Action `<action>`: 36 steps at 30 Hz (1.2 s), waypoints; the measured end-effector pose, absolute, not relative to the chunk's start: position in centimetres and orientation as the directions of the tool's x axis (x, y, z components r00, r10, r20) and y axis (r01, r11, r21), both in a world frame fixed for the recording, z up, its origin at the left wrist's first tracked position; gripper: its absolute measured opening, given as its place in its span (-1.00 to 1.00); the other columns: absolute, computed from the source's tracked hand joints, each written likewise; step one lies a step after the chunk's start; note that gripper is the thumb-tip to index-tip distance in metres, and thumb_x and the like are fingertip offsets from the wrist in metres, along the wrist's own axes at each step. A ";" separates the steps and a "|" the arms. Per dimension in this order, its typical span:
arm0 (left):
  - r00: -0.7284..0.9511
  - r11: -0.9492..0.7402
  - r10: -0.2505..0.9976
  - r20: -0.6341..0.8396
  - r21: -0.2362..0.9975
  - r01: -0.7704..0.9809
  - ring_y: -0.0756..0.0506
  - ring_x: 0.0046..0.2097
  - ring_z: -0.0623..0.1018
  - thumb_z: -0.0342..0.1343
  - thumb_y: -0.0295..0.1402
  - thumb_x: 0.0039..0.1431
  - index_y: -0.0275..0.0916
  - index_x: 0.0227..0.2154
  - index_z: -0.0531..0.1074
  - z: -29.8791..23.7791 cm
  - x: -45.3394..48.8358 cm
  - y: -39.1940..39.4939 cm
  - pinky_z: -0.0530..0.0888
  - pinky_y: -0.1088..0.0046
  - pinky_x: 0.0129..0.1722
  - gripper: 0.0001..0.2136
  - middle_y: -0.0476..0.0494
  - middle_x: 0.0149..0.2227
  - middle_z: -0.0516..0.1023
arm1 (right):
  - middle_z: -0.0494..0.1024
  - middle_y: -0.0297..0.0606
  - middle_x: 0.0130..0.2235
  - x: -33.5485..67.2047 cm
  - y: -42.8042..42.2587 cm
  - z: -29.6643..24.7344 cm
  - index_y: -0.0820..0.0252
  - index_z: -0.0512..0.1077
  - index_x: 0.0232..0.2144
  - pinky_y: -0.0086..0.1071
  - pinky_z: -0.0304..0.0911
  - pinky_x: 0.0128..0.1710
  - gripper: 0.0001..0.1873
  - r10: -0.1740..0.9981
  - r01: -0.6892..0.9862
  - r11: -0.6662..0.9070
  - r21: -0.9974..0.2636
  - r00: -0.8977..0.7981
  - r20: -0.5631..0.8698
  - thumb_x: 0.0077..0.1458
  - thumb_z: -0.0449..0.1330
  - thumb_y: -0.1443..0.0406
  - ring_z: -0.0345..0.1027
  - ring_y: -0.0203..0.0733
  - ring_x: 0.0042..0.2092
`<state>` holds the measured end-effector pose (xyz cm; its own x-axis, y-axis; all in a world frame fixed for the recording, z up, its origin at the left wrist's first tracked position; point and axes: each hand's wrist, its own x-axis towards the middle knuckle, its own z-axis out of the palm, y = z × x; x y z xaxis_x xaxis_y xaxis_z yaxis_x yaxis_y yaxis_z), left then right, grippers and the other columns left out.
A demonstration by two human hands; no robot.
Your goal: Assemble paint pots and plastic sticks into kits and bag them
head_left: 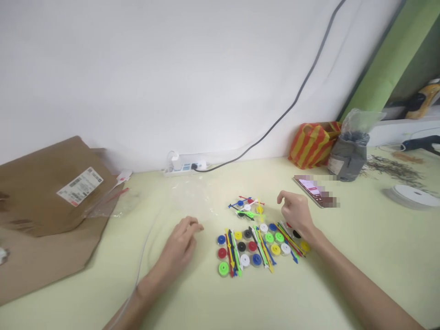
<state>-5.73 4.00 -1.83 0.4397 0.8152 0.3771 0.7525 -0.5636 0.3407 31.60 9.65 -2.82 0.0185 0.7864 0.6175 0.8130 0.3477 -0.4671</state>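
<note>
Two hands (pixel 180 243), three arrow bundles (pixel 233 251)

the one view comes from a camera worn on the person's head, above and behind the fingers, facing forward and down. the left fingers (pixel 188 222) and right fingers (pixel 290 197) lie at middle range, below the view's centre, with the left forearm (pixel 147 288) and right forearm (pixel 357 279) running in from the bottom edge. around the fingers it takes in the table (pixel 192 293), beyond them the white wall (pixel 154 78); the wide field stretches from cardboard (pixel 37 176) well left of them to a white reel (pixel 417 195) well right.
</note>
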 end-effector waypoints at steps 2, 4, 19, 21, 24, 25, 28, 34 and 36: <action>0.410 -0.541 0.832 0.374 0.385 0.748 -0.12 0.04 0.45 -0.18 -0.58 0.23 -0.17 -0.06 0.39 -2.0 -5.8 4.2 0.42 0.31 0.03 -0.65 -0.20 0.01 0.39 | 0.19 -0.43 -0.69 31.6 9.7 -2.8 0.16 0.34 -0.60 -0.41 -0.03 -0.47 -0.76 0.793 0.804 0.344 -0.485 0.028 0.608 -0.37 -0.03 0.49 0.07 -0.26 -0.59; 0.382 -0.527 0.841 0.383 0.420 0.739 -0.12 0.09 0.43 -0.18 -0.56 0.23 -0.16 -0.02 0.39 -2.0 -6.0 4.4 0.39 0.29 0.10 -0.63 -0.19 0.06 0.37 | 0.18 -0.43 -0.70 31.6 9.8 -2.7 0.16 0.35 -0.61 -0.41 -0.04 -0.48 -0.77 0.794 0.795 0.350 -0.495 0.028 0.607 -0.37 -0.03 0.48 0.06 -0.25 -0.59; 0.232 -0.466 0.836 0.498 0.419 0.780 -0.12 -0.01 0.45 -0.16 -0.54 0.17 -0.23 -0.13 0.47 -2.4 -8.5 6.3 0.39 0.29 0.07 -0.66 -0.17 -0.09 0.41 | 0.20 -0.41 -0.70 31.4 9.5 -1.4 0.18 0.38 -0.63 -0.39 -0.01 -0.44 -0.76 0.765 0.746 0.410 -0.525 0.033 0.643 -0.40 -0.03 0.46 0.09 -0.26 -0.57; 0.269 -0.484 0.830 0.489 0.390 0.784 -0.12 0.05 0.44 -0.16 -0.53 0.18 -0.22 -0.08 0.46 -2.5 -8.7 6.5 0.36 0.26 0.14 -0.64 -0.17 -0.02 0.42 | 0.18 -0.42 -0.70 31.4 9.5 -1.4 0.18 0.39 -0.62 -0.39 -0.02 -0.44 -0.76 0.761 0.745 0.429 -0.510 0.005 0.648 -0.40 -0.03 0.47 0.07 -0.28 -0.58; 0.340 -0.516 0.815 0.469 0.320 0.795 -0.14 0.17 0.39 -0.18 -0.48 0.25 -0.21 0.02 0.42 -2.6 -8.7 6.8 0.29 0.21 0.24 -0.63 -0.20 0.12 0.38 | 0.15 -0.43 -0.70 31.4 9.6 -1.5 0.18 0.39 -0.62 -0.39 -0.05 -0.47 -0.76 0.764 0.740 0.443 -0.506 -0.017 0.645 -0.39 -0.03 0.46 0.04 -0.28 -0.59; 0.361 -0.520 0.814 0.455 0.292 0.803 -0.15 0.21 0.36 -0.19 -0.45 0.29 -0.21 0.07 0.39 -2.6 -8.6 6.8 0.27 0.19 0.27 -0.62 -0.21 0.17 0.35 | 0.15 -0.44 -0.70 31.3 9.6 -1.6 0.18 0.39 -0.62 -0.39 -0.05 -0.47 -0.76 0.767 0.738 0.444 -0.508 -0.020 0.641 -0.40 -0.03 0.46 0.03 -0.28 -0.59; 0.430 -0.526 0.823 0.372 0.210 0.824 -0.18 0.31 0.26 -0.22 -0.34 0.37 -0.18 0.24 0.25 -2.6 -8.3 6.8 0.19 0.15 0.32 -0.57 -0.21 0.32 0.22 | 0.13 -0.44 -0.71 31.3 9.6 -1.7 0.18 0.38 -0.62 -0.39 -0.06 -0.48 -0.76 0.779 0.735 0.443 -0.514 -0.031 0.626 -0.40 -0.03 0.46 0.01 -0.29 -0.60; 0.533 -0.552 0.833 0.149 0.157 0.819 -0.17 0.44 -0.01 -0.31 -0.13 0.45 -0.04 0.41 -0.06 -3.1 -7.9 6.6 -0.05 0.08 0.40 -0.48 -0.09 0.46 -0.10 | 0.14 -0.44 -0.71 31.3 9.5 -1.6 0.18 0.38 -0.62 -0.39 -0.07 -0.47 -0.77 0.777 0.732 0.448 -0.513 -0.035 0.629 -0.39 -0.03 0.45 0.00 -0.28 -0.60; 0.527 -0.538 0.843 0.110 0.164 0.827 -0.16 0.45 -0.05 -0.33 -0.09 0.45 0.00 0.42 -0.10 -3.4 -8.0 6.7 -0.10 0.07 0.41 -0.47 -0.06 0.47 -0.14 | 0.14 -0.44 -0.71 31.3 9.5 -1.6 0.17 0.38 -0.62 -0.39 -0.08 -0.47 -0.77 0.780 0.729 0.448 -0.518 -0.035 0.624 -0.39 -0.04 0.45 0.00 -0.28 -0.60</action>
<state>-8.04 6.67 -3.39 0.5270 0.8427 0.1103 0.8265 -0.5384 0.1645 31.25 9.47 -1.56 -0.0354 0.7802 0.6245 0.7289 0.4476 -0.5180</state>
